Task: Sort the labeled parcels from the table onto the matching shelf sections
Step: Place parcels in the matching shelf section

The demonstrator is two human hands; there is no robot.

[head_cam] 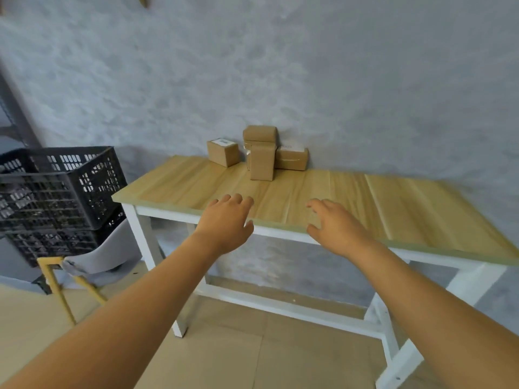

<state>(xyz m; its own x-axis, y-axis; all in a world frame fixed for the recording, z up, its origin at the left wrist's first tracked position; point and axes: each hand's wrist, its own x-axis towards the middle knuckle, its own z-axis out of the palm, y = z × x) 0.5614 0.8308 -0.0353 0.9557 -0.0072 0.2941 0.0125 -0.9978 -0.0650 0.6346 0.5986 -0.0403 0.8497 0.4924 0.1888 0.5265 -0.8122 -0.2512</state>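
Note:
Several small brown cardboard parcels stand against the grey wall at the back of the wooden table [393, 203]. One parcel with a white label [223, 152] sits apart on the left. An upright parcel [262, 164] stands in front, another parcel [259, 133] rests on top behind it, and a flat parcel [292, 158] lies to the right. My left hand [227, 220] and my right hand [334, 226] reach out over the table's front edge, both empty with fingers apart, well short of the parcels. No shelf sections are clearly in view.
Two stacked black plastic crates [56, 192] sit on a grey chair with yellow legs [98, 256] left of the table. A dark metal frame [11, 113] shows at the far left edge. The table has a white frame [280, 304] over a tan floor.

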